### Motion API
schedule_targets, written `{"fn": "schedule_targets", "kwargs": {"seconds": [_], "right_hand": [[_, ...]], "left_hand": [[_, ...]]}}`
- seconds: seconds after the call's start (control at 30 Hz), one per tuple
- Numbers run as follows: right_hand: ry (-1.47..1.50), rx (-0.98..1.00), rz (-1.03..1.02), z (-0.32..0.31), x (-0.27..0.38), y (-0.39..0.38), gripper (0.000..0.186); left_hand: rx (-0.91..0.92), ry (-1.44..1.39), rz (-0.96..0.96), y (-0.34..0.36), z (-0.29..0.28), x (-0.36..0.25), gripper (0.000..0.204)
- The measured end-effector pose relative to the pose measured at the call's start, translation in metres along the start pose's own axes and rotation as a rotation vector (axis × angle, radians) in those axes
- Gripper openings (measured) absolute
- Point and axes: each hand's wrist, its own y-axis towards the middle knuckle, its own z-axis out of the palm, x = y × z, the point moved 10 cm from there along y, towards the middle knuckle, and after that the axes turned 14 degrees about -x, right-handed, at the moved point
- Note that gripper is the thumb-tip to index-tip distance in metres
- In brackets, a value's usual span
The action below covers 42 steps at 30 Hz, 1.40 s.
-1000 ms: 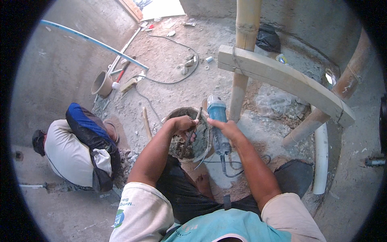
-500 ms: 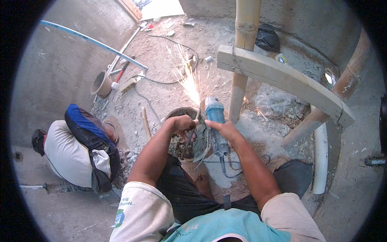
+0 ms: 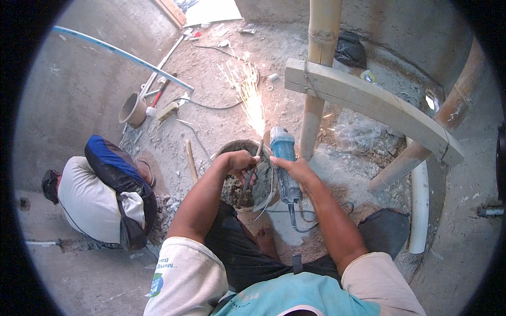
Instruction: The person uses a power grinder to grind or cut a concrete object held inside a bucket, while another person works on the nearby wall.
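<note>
My right hand (image 3: 296,169) is closed round the body of a blue and grey angle grinder (image 3: 283,149). My left hand (image 3: 242,163) grips a thin metal rod (image 3: 260,149), whose dark lower part hangs below the fingers. The rod's upper end meets the grinder's disc (image 3: 267,139), and a fan of bright sparks (image 3: 254,108) flies away from there across the floor. Beneath my hands stands a round bucket (image 3: 226,147) with grey mortar-like stuff inside, partly hidden by my left hand. The grinder's cord (image 3: 293,217) trails from its near end.
A bamboo post (image 3: 321,37) with a wooden plank (image 3: 369,94) tied to it rises ahead on the right. At left another person (image 3: 89,200) crouches with bent back. A blue-striped pipe (image 3: 126,55), a small bucket (image 3: 133,110) and a power strip (image 3: 167,111) lie beyond.
The spark fan has grown denser and brighter. My hands, the rod and the grinder keep nearly the same place.
</note>
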Motion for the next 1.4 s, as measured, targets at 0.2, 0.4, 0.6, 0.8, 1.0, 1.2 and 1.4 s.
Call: {"fn": "schedule_targets", "kwargs": {"seconds": [0.2, 0.4, 0.6, 0.8, 1.0, 1.2, 1.4], "right_hand": [[-0.024, 0.015, -0.03, 0.001, 0.009, -0.005, 0.081], [0.007, -0.005, -0.059, 0.003, 0.004, 0.002, 0.057], [-0.022, -0.013, -0.016, 0.001, -0.007, 0.01, 0.065], [0.027, 0.027, -0.059, 0.004, 0.019, -0.013, 0.081], [-0.022, -0.003, -0.042, 0.002, 0.007, -0.002, 0.061], [0.06, 0.012, -0.112, 0.006, 0.016, -0.005, 0.078], [0.003, -0.003, -0.035, 0.002, 0.003, 0.003, 0.07]], "left_hand": [[0.002, 0.004, -0.004, 0.001, 0.0, 0.001, 0.047], [-0.036, 0.0, 0.003, 0.005, -0.003, 0.001, 0.049], [-0.013, 0.041, 0.007, -0.002, 0.0, -0.004, 0.052], [-0.033, 0.029, 0.009, -0.007, -0.001, -0.005, 0.051], [-0.022, 0.011, 0.004, -0.005, -0.001, -0.003, 0.051], [-0.039, 0.043, 0.004, -0.008, -0.002, -0.006, 0.05], [-0.045, 0.018, 0.018, -0.005, -0.001, -0.006, 0.049]]}}
